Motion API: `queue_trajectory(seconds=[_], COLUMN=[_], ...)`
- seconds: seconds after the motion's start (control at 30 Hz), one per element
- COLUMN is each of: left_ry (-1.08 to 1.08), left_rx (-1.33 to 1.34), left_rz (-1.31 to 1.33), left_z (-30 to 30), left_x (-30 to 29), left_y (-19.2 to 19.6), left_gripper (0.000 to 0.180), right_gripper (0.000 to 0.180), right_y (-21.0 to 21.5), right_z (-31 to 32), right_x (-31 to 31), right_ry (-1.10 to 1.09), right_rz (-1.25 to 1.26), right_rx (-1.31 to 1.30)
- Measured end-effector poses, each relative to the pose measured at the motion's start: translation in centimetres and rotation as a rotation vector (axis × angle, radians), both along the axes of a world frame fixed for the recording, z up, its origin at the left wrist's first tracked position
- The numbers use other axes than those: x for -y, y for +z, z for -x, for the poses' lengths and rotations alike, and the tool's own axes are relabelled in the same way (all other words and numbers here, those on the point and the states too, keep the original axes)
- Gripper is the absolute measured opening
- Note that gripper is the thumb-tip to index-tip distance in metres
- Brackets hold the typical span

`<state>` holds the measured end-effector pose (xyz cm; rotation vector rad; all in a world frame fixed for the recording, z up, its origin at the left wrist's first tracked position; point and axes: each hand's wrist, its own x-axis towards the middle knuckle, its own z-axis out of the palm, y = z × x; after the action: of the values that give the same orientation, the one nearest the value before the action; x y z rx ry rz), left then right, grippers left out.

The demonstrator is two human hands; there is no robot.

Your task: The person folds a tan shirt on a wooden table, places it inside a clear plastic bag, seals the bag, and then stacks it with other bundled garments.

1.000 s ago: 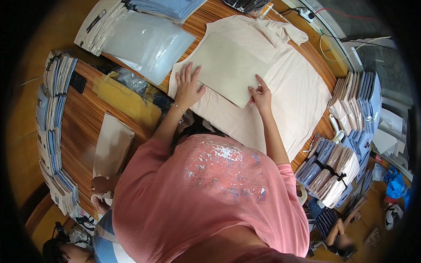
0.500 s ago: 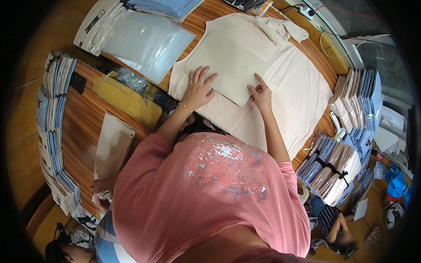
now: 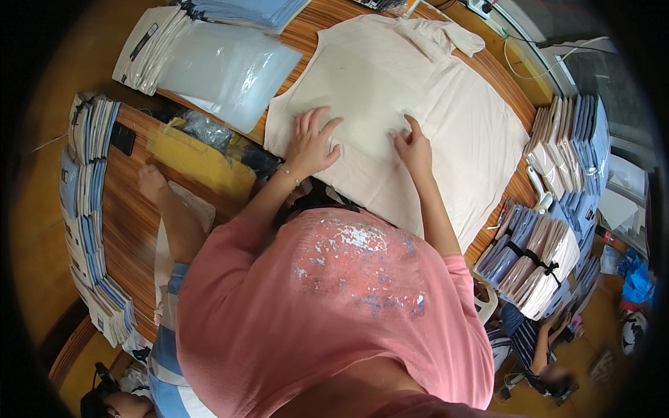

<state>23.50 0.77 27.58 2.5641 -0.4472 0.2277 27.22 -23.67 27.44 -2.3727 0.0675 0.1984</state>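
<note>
A cream T-shirt (image 3: 474,132) lies spread over the wooden table in front of me. Flat on its left part rests a thin grey-green board (image 3: 359,83), whose outline is hard to make out. At the board's lower left edge is my left hand (image 3: 313,145), fingers spread and slightly bent, with nothing in them. My right hand (image 3: 414,148) is beside the board's lower right edge. Its thumb and forefinger stand apart, the other fingers curl in, and no object shows between them. Whether the fingertips touch the board or cloth I cannot tell.
Clear plastic bags (image 3: 230,66) lie at the far left, beside packed cream garments (image 3: 150,52). More packed garments (image 3: 557,146) stand at the right, near a tied bundle (image 3: 533,261). A co-worker's arm (image 3: 178,216) reaches over the left table (image 3: 129,209).
My left hand's fingers have lifted and bent more; my right forefinger has curled. At the left, the co-worker's arm has extended forward across the folded cloth.
</note>
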Motion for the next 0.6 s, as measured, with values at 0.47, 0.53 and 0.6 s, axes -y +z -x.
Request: queue_trajectory(seconds=[0.47,0.53,0.6], left_ry=[0.279,0.834,0.102], left_rx=[-1.418,-1.455,-0.701], left_rz=[0.386,1.105,0.555], left_z=[10.6,12.0,13.1], left_x=[-3.1,-2.2,-1.2], left_y=[-18.2,-23.5,-28.7], left_gripper=[0.036,0.038,0.042], right_gripper=[0.047,0.044,0.043], right_y=[-4.2,-4.8,-5.7], right_z=[30.5,30.9,31.2], right_x=[21.2,21.5,21.6], right_ry=[-0.950,-1.073,-0.966], right_rz=[-1.118,-1.268,-1.188], right_rx=[-0.538,-0.377,-0.440])
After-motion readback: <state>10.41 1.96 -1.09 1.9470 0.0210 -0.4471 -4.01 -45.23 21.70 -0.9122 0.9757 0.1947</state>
